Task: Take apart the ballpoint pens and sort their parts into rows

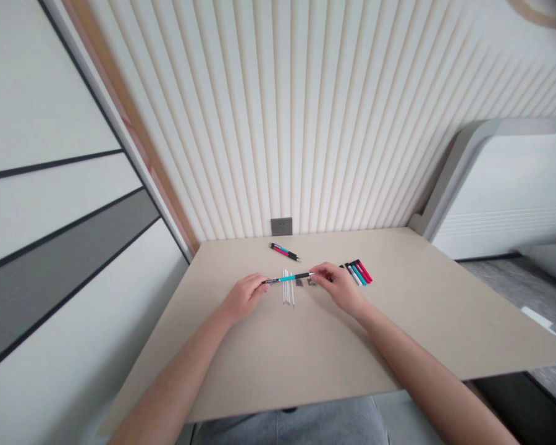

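A blue and black pen (288, 278) is held level above the table between my two hands. My left hand (248, 295) has its fingers closed on the pen's black rear end. At the other end, my right hand (337, 284) pinches the pen's tip. Several thin white pen refills (286, 295) lie side by side under the pen. Small dark parts (299, 282), too small to name, rest just right of the refills. Beyond my right hand is a row of pen barrels (359, 272) in white, blue and red, partly hidden by the hand.
Farther back on the beige table (278, 358) lie a red pen and a blue pen (285, 251) together. A dark wall socket (282, 226) sits on the ribbed wall behind. A white cabinet stands at the left, a bed headboard (509, 185) at the right.
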The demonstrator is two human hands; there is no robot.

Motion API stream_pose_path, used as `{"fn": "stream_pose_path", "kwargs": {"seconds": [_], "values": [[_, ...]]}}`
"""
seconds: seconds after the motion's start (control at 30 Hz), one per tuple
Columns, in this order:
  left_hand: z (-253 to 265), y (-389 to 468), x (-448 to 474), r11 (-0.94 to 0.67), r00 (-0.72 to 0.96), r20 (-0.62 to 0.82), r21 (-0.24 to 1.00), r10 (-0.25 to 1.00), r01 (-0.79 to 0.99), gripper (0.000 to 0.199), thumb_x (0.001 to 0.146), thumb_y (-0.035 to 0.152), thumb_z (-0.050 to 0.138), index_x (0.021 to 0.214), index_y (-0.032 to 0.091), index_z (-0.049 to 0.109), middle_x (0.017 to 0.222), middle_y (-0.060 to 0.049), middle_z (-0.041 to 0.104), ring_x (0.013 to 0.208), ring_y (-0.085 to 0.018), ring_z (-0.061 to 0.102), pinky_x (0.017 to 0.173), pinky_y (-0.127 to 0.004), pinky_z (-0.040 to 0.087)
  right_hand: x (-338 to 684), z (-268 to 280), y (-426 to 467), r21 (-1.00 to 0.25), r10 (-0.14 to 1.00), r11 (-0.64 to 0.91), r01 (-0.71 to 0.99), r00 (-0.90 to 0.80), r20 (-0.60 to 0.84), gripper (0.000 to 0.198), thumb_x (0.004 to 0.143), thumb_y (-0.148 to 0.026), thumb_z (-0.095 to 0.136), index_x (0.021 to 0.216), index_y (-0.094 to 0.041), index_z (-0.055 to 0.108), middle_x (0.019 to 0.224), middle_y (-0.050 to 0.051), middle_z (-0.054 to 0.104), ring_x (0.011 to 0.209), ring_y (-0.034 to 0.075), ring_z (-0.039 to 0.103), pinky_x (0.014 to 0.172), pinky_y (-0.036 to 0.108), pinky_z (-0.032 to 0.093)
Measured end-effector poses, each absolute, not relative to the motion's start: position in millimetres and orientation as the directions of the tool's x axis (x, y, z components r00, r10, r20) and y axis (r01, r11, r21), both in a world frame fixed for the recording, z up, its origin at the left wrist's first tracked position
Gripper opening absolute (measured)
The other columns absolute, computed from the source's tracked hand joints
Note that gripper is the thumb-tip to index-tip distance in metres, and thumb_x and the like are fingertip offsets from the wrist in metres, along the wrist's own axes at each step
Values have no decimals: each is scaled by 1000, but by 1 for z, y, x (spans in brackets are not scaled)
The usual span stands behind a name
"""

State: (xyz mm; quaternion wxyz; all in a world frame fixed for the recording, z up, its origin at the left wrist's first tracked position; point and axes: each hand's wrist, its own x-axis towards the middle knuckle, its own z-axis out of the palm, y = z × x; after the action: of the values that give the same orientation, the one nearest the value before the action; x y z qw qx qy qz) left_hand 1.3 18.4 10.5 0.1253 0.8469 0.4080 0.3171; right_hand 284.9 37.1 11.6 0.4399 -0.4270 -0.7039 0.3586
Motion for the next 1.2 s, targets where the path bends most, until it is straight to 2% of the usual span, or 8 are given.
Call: {"fn": "stream_pose_path", "kwargs": {"seconds": [0.2,0.33,0.47,0.63,0.83,1.0,1.1,1.2], "values": [[12,17,1,-582,425,398,519,813,626,29,98,31,36,83,17,56,73,-1,58,67,-14,55,66,-24,42,285,14,35,-869,885,440,227,-273,377,28,85,-44,59,94,-19,69,86,6,66,73,16,57,66,30,46],[11,17,1,-565,416,383,542,825,622,29,98,31,35,81,18,55,73,-1,58,68,-14,55,67,-24,42,285,11,36,-910,904,376,173,-286,319,31,87,-44,55,96,-18,68,83,5,65,73,16,57,66,28,46],[10,18,1,-565,423,375,539,825,625,29,98,32,37,81,18,55,73,-1,58,68,-14,55,66,-25,43,285,9,37,-925,913,331,188,-313,263,33,86,-46,56,97,-16,67,78,4,66,71,16,58,66,29,48],[12,18,2,-566,431,367,538,824,625,29,98,32,36,81,18,55,73,-1,58,68,-14,54,66,-25,42,284,9,37,-909,913,359,210,-282,295,30,84,-45,59,92,-17,67,84,5,68,74,17,60,69,31,48],[11,18,2,-565,421,377,533,825,629,29,98,31,35,82,18,55,73,-1,58,68,-14,55,66,-25,42,286,8,38,-898,929,364,249,-174,328,31,84,-46,59,97,-18,66,80,4,66,67,15,57,62,27,46],[8,20,-1,-554,394,394,502,830,664,28,99,34,35,85,18,55,73,0,57,68,-14,54,65,-25,41,297,10,44,-790,895,442,425,-158,416,26,89,-39,52,95,-20,67,90,6,67,70,16,57,66,29,46],[8,21,-2,-548,379,405,497,832,673,28,99,34,36,86,18,55,74,0,57,69,-14,55,65,-25,41,306,8,50,-661,848,526,535,-272,455,24,92,-30,46,96,-21,68,96,8,66,82,19,59,75,31,46],[9,22,-2,-548,371,416,487,830,680,28,98,34,36,86,18,55,74,0,57,69,-14,54,65,-25,41,314,3,55,-535,824,562,631,-372,426,23,91,-23,47,103,-21,67,95,7,67,90,21,60,83,34,44]]}}
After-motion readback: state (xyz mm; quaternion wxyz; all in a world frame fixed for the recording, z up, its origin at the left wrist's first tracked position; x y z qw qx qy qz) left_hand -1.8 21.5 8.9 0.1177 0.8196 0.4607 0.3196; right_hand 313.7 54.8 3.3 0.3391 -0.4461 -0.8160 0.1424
